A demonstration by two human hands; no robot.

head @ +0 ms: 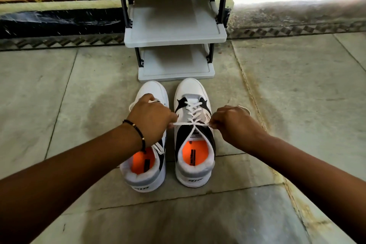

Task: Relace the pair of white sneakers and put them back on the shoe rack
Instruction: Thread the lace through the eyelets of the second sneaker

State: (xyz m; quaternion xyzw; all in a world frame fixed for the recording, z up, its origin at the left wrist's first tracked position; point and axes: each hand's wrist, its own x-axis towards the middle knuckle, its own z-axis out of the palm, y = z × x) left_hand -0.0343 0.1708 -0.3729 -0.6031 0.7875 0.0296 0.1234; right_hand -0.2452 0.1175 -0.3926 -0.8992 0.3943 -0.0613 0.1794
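Grey plastic shoe rack (175, 31), flat shelves, beyond both hands. Right sneaker (194, 134), smooth white and black, between them on the stone floor (287, 85). Left hand (152, 119) and right hand (231, 123), each grip clamped on the thin flat lace (190, 124), pulled taut. Uneven pulling could leave unequal ends.

I count two white leather sneakers with orange insoles (145, 162) (195, 140), one grey plastic shoe rack (175, 31), and one black beaded bracelet (136, 128).

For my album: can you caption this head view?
Both hands, left and right, pull the lace taut across the right sneaker.
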